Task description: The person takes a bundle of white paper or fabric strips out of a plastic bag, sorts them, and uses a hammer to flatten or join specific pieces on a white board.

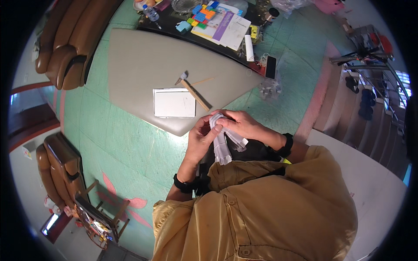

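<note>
Both my hands are closed on a bundle of folded whitish strips (222,150), held just above my lap. My left hand (203,137) pinches it from the left side, thumb up near the top fold. From the right, my right hand (237,123) grips the same top end with thumb and fingers. Two loose ends of the bundle hang down and spread apart; what the strips are made of I cannot tell. Beyond my hands lies a hammer (197,95) with a wooden handle, beside a white rectangular panel (174,103) with a thin dark edge.
The panel and hammer rest on a grey mat (139,61), with a thin stick (203,81) nearby. A low black table (174,26) holds papers (230,30), colourful toy bricks (202,15) and a phone (270,67). Brown sofas (65,43) stand left; stairs (361,108) rise right.
</note>
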`<state>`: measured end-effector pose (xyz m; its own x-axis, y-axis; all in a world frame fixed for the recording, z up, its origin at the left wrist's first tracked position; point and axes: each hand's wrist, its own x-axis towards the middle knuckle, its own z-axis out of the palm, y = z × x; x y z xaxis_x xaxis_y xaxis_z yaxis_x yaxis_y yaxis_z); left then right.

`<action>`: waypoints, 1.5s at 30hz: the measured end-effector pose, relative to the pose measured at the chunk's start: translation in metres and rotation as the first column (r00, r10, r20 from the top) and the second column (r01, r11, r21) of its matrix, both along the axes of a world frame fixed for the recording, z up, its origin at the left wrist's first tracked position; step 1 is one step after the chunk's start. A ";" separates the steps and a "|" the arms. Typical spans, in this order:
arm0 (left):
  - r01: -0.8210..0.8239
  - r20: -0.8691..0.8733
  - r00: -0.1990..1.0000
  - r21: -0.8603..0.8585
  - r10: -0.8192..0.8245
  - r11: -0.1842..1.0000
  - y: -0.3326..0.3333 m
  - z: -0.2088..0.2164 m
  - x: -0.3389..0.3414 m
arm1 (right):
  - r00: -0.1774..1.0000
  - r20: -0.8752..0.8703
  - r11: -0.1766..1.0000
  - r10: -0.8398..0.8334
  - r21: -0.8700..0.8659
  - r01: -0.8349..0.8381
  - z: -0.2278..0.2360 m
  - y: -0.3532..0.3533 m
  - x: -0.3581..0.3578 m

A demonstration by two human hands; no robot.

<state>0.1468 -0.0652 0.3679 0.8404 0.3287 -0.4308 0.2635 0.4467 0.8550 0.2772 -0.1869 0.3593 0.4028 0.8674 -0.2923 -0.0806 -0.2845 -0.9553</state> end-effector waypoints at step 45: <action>0.960 -0.396 0.138 -0.171 -0.908 0.221 -0.423 -0.016 0.364 | 0.473 -0.075 0.456 -0.878 -0.434 0.777 -0.017 -0.468 0.191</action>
<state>0.5108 -0.4879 0.3514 0.3277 -0.5369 -0.7774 0.6727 -0.4452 0.5910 0.4684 -0.6549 0.3426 0.7432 -0.0013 -0.6691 -0.6558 -0.2000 -0.7280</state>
